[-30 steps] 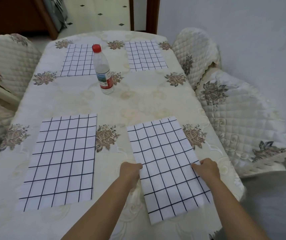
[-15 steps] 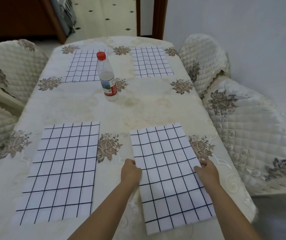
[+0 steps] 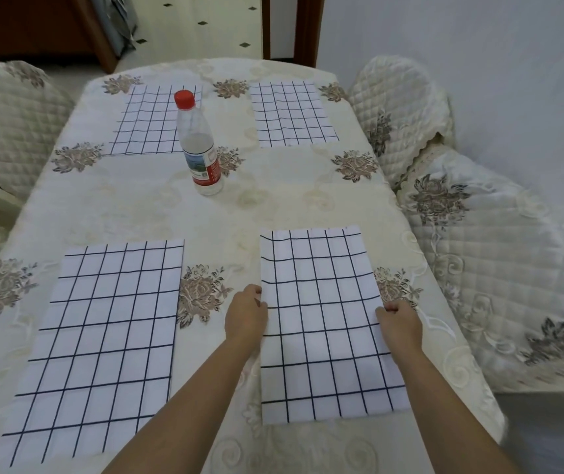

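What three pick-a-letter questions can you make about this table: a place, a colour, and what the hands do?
1. Where does the bottle stand? A on a chair; B on the floor; C on the tablecloth.
2. What colour is its cap? A blue; B red; C green.
3. What are the left hand and right hand doing? A holding the near right mat by its side edges; B hanging in the air; C opening the bottle.
Answers: C, its base rests on the cloth; B, the cap is red; A, each hand curls on one edge.
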A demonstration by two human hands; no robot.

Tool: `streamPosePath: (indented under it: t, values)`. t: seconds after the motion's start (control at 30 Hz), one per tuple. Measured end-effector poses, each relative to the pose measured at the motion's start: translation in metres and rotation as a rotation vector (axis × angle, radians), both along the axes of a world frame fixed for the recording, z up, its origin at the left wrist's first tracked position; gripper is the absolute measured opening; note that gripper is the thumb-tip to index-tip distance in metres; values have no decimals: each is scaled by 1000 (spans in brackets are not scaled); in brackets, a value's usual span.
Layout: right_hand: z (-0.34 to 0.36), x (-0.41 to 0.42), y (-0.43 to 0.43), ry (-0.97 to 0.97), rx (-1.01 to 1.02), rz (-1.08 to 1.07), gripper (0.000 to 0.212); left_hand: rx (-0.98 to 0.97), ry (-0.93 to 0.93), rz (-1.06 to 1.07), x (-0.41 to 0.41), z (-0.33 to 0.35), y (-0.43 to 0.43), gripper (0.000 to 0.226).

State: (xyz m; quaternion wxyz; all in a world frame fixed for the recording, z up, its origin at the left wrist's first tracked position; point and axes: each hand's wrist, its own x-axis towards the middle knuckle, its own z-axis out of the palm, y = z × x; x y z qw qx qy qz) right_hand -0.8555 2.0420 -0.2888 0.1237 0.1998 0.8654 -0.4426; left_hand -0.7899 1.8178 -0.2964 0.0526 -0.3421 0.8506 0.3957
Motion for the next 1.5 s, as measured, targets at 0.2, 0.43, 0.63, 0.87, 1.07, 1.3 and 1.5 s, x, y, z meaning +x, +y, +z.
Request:
streamPosePath:
  t: [0.2, 0.43, 0.63, 0.87, 1.07, 1.3, 1.5]
  values:
    - [-2, 0, -2, 26, 19, 4, 2, -26, 49, 48, 6, -4, 4, 29]
    - [-3, 1, -3, 21, 30, 20, 3, -35, 110, 71, 9, -9, 2, 19]
    - [-6, 1, -4, 24, 66, 39, 5, -20, 144, 91, 11, -9, 0, 14]
    - [-10, 2, -10, 18, 101, 64, 9, -36, 141, 98, 15, -10, -5, 9]
    - [-7, 2, -10, -14, 133, 94, 10, -6, 156, 123, 15, -13, -6, 8]
    - [-6, 2, -10, -29, 139, 93, 11, -34, 165, 101, 16, -13, -5, 6]
    - [-6, 12, -11, 117, 294, 82, 25, -286, 174, -16, 25, -17, -4, 26]
